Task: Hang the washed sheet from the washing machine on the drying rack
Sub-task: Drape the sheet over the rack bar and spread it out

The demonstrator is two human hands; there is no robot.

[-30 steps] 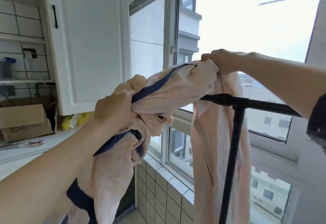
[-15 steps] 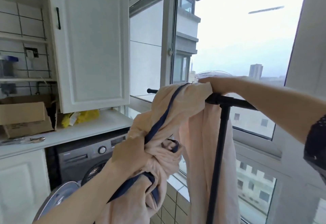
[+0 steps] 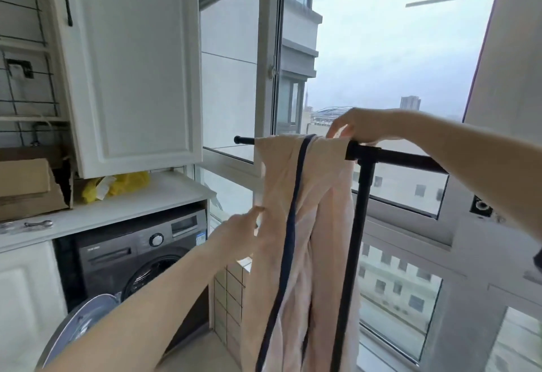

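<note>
I see the washing machine (image 3: 137, 257) at lower left with its door (image 3: 79, 324) swung open toward the bottom edge; what lies in the drum I cannot tell. On the white counter (image 3: 123, 204) above it, at mid left, sit a cardboard box (image 3: 26, 187), whose contents are hidden, and a yellow bag (image 3: 129, 181). A white cupboard (image 3: 129, 61) hangs shut at upper left.

My left hand (image 3: 237, 234) reaches up from the bottom left, forearm slanting toward the centre, fingers nearly straight and touching the left edge of the sheet (image 3: 305, 225) without visibly gripping it. My right hand (image 3: 356, 128) comes in from the right edge, forearm sloping down to the lower right, thumb and fingertips pinching the top of the cloth where it lies on the bar.

The pale pink sheet is draped over the top bar of the black drying rack (image 3: 390, 157), just right of centre. It hangs bunched, its long axis running straight down to the bottom edge, with a dark blue stripe (image 3: 290, 231) following that line. The bar runs left to right, and the rack's upright post (image 3: 352, 254) stands just beside the cloth's right side
</note>
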